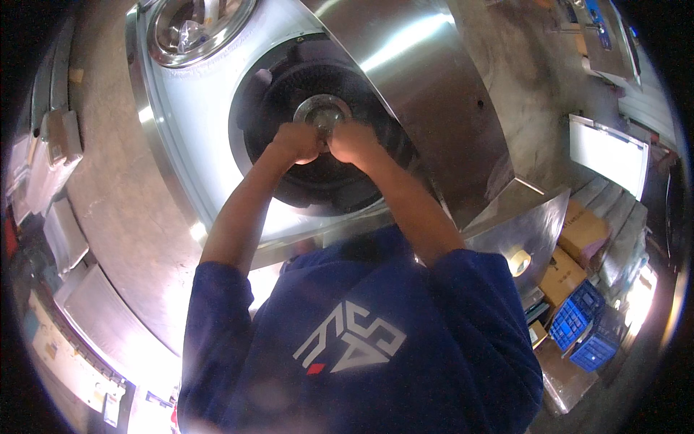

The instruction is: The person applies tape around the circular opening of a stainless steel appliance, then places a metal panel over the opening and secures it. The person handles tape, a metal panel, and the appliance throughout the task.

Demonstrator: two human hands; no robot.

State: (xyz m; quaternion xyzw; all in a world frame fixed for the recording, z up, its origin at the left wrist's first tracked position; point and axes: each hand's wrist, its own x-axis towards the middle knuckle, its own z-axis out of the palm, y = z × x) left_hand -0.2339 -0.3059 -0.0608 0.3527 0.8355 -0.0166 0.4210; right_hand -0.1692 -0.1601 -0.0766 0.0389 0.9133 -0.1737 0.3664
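Both arms reach forward over a large black round fitting (271,155), set into a white and steel top. A shiny metal ring (323,101) lies at its centre. My left hand (298,142) is closed at the ring's near left side, knuckles up. Beside it, my right hand (353,142) is closed at the near right side. The two fists almost meet over the ring's near edge. Whatever is inside the fingers is hidden by the hands.
A round steel basin (163,49) sits at the top's far left, a clear plastic piece in it. A large curved steel panel (441,94) rises on the right. Tape (519,262) rests on steel nearby. Blue crates (576,315) and cardboard boxes (562,277) stand farther right.
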